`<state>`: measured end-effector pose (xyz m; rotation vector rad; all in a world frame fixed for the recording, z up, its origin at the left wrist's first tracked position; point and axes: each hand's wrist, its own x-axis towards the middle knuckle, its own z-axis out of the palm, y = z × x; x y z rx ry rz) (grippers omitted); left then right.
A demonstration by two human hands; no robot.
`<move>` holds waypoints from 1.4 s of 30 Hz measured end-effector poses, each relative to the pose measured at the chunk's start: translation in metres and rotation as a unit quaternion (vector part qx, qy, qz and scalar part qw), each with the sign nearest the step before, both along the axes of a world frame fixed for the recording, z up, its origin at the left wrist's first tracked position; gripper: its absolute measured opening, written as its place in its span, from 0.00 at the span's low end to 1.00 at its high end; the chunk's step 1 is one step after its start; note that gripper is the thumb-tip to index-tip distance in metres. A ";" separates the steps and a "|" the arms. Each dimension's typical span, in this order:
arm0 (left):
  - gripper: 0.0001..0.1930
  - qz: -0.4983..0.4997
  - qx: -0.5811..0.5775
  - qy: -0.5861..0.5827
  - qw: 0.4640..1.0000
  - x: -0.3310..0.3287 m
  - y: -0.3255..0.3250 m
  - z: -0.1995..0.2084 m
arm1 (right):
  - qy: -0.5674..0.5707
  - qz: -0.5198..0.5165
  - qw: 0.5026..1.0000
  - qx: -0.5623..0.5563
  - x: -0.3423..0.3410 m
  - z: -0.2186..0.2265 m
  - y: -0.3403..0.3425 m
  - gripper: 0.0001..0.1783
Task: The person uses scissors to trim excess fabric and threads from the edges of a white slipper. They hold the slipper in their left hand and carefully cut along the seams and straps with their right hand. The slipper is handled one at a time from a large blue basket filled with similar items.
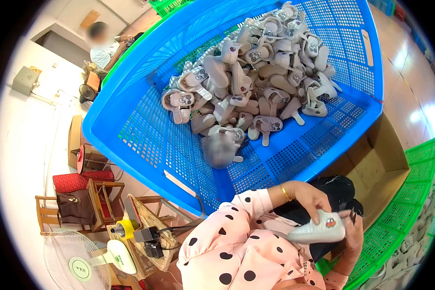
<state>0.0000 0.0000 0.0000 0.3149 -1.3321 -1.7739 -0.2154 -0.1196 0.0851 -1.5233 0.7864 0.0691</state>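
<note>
A small white child's shoe [314, 233] with a little red motif is held over my lap, between both hands. My left hand [310, 199], below a gold bracelet, is closed on the shoe's upper edge, thumb and fingers pinching it. My right hand [354, 233] grips the other end of the shoe, its fingers bent round it and partly hidden. Just beyond my hands stands a big blue perforated crate [145, 145]. Inside it lies a heap of similar pale shoes [275, 72] with loose straps and printed animal-like pictures.
On the right are an open cardboard box [384, 159] and a green crate [415, 183] with more shoes beyond. At lower left stand a fan [79, 268], a wooden stool with a yellow-and-black device [125, 228], and a chair with a brown bag [76, 207]. Another person [104, 54] sits far left.
</note>
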 end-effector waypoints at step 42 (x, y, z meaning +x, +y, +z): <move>0.04 0.398 -0.165 -0.397 0.811 -0.122 0.035 0.017 | 0.036 -0.262 0.959 -0.107 -0.117 -0.027 0.147 0.21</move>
